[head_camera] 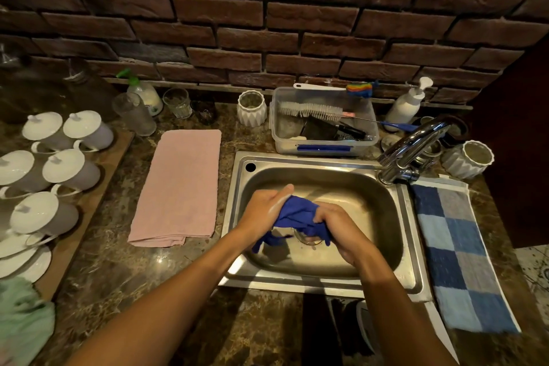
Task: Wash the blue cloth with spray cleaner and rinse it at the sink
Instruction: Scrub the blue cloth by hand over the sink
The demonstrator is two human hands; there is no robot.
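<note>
Over the middle of the sink (237, 217) the blue cloth (297, 214) is bunched between both hands; the left hand (264, 211) grips its left end, the right hand (335, 229) clenches its right end; loose tails hang below, above the drain (309, 241).

Blue cloth (297, 212) between both hands

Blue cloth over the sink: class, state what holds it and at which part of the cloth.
Both hands grip the blue cloth: left hand bunches its left end, right hand its right end; loose corners hang above the sink.
</note>
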